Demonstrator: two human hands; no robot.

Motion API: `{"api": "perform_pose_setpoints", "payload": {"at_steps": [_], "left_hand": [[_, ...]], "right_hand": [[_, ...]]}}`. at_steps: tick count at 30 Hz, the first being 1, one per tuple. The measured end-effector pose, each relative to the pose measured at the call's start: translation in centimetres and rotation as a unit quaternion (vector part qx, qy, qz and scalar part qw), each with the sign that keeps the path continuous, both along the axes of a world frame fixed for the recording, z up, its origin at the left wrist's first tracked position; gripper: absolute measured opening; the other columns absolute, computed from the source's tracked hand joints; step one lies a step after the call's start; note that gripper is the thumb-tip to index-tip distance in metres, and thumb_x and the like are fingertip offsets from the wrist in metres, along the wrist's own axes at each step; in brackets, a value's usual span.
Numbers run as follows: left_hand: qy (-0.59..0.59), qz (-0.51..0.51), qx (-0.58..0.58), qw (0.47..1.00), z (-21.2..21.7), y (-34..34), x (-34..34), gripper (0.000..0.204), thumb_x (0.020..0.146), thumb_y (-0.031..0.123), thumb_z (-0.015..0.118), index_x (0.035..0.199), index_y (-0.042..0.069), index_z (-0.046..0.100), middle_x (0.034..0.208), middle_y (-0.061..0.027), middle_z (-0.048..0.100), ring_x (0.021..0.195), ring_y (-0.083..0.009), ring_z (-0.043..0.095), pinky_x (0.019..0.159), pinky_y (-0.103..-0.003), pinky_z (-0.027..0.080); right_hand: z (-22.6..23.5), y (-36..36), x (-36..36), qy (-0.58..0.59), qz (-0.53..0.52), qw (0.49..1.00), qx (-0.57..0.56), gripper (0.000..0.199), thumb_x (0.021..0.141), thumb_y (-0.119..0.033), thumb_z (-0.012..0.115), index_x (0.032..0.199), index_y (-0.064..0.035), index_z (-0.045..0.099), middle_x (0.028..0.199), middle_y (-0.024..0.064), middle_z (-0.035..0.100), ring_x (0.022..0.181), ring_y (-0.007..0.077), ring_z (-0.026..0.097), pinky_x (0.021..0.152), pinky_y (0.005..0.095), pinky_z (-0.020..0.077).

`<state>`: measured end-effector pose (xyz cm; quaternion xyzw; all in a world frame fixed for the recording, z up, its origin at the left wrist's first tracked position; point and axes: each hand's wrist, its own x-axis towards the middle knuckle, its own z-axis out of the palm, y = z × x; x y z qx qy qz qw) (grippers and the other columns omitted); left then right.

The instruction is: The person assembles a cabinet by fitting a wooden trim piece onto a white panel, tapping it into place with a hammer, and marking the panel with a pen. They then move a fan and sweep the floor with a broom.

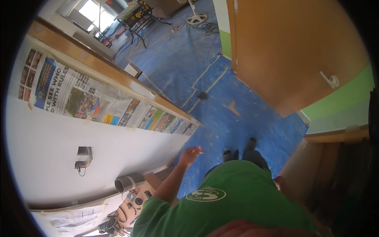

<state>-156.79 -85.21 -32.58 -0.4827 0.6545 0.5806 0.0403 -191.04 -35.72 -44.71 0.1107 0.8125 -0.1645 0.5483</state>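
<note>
Room under renovation: floor covered in blue sheeting [205, 67], white wall [79, 158] on the left masked with one strip of newspaper [98, 102] below a wooden ledge [102, 67], one orange-brown door [292, 51] with a single lever handle [329, 80] on the right, one saw table [136, 14] and one fan stand [196, 17] seen far back. Left hand [190, 155] is held out loosely half-open, fingers slightly curled, nothing gripped or touched, just beside the wall's lower edge over the sheeting; right hand [279, 182] is mostly hidden by the green shirt [237, 197], so its opening cannot be told. One grey pipe piece [129, 182] and one wall box opening [83, 156] with loose wires are seen low on the left.
</note>
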Motion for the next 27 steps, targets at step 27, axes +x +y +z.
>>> {"api": "perform_pose_setpoints", "payload": {"at_steps": [27], "left_hand": [[0.126,-0.019,0.189,0.974,7.7,-35.8,-32.1,0.053,0.103,0.045,0.047,0.134,0.004,0.059,0.133,-0.0174,0.06,0.124,-0.0301,0.056,0.104,-0.039,0.042]], "right_hand": [[-1.7,-65.4,-38.0,0.146,0.393,0.87,-0.258,0.013,0.083,-0.017,0.062,0.084,-0.0039,0.065,0.072,0.0063,0.064,0.062,0.019,0.061,0.057,0.0362,0.05]]}}
